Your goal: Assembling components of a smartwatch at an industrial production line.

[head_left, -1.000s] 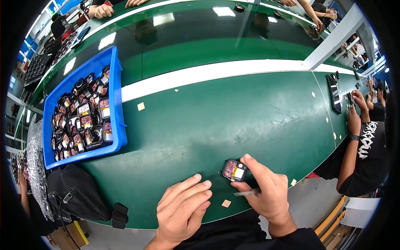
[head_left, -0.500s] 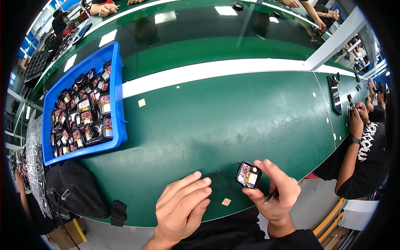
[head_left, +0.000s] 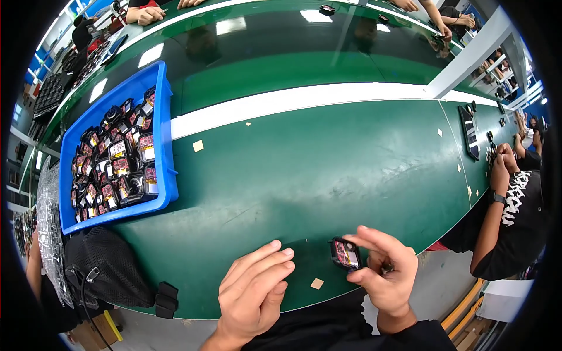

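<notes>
My right hand [head_left: 387,266] pinches a small black device housing [head_left: 345,254] between thumb and fingertips, just above the near edge of the green bench. The housing is tilted, and a red circuit board and a pale part show inside it. Something small and dark sits against the palm of this hand, mostly hidden by the fingers. To the left, my left hand [head_left: 256,289] hovers at the bench edge, its fingers stretched out and holding nothing. A blue bin [head_left: 170,146] at the far left holds many similar open housings [head_left: 119,149] with red boards.
A black mesh bag [head_left: 105,266] lies below the bin. Small tan squares [head_left: 317,284] are scattered over the green bench [head_left: 281,169]. A white rail [head_left: 304,96] crosses behind, with a slanted white post [head_left: 474,52]. A co-worker [head_left: 509,216] works at the right beside a dark tray [head_left: 469,133].
In my right hand the housing has tipped, so its open face shows more slantwise. The fingers have shifted around it. My left hand has hardly moved.
</notes>
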Tool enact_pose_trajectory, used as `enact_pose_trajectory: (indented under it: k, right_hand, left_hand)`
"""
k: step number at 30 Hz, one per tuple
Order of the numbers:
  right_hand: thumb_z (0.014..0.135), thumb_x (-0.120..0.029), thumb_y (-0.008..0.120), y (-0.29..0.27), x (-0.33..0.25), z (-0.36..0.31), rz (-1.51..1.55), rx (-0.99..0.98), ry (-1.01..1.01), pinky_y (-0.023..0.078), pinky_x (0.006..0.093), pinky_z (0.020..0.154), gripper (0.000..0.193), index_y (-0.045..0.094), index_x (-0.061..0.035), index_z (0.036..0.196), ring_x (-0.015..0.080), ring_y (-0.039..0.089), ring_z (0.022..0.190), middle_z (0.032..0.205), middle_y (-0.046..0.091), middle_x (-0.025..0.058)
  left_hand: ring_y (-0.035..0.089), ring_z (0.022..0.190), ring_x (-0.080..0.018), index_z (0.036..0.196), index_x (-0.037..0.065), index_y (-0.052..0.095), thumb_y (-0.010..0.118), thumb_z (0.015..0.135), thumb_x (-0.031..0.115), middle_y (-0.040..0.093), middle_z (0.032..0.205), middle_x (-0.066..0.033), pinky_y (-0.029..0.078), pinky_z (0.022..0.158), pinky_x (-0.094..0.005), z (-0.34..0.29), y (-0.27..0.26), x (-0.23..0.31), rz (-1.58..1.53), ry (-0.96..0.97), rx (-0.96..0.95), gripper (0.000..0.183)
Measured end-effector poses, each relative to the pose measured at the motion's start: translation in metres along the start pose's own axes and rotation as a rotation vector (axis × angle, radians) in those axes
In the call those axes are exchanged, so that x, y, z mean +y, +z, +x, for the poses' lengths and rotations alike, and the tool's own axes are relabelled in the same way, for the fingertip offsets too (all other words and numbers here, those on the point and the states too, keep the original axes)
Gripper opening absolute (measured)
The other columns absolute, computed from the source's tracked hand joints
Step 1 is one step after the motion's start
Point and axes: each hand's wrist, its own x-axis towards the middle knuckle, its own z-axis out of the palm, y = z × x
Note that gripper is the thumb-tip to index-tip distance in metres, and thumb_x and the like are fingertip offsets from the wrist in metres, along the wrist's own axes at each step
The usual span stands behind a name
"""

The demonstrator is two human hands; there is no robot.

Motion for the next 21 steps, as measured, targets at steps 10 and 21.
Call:
enact_pose_trajectory:
  k: [10, 21]
  right_hand:
    - [0.096, -0.033, 0.066, 0.012, 0.002, -0.006, 1.247, -0.276, 0.529, 0.026, 0.0192, 0.047, 0.069, 0.038, 0.0069, 0.145, 0.0018, 0.028, 0.051, 0.128, 0.061, 0.0281]
    - [0.071, -0.012, 0.09, 0.039, -0.006, 0.001, -0.05, 0.02, -0.239, 0.051, 0.0209, 0.05, 0.065, 0.061, 0.0035, 0.127, 0.0116, 0.069, 0.063, 0.111, 0.073, 0.0179]
  left_hand:
    - [0.071, 0.1, -0.0375, 0.099, -0.004, 0.064, 0.061, 0.1, 0.026, 0.073, 0.1, -0.0199, 0.057, 0.087, -0.0418, 0.002, 0.001, 0.002, -0.011, -0.012, 0.004, 0.03]
    - [0.069, 0.108, -0.0357, 0.116, -0.002, 0.064, 0.082, 0.079, 0.034, 0.071, 0.114, -0.018, 0.055, 0.088, -0.0394, -0.001, -0.003, 0.0, -0.093, -0.012, -0.086, 0.055]
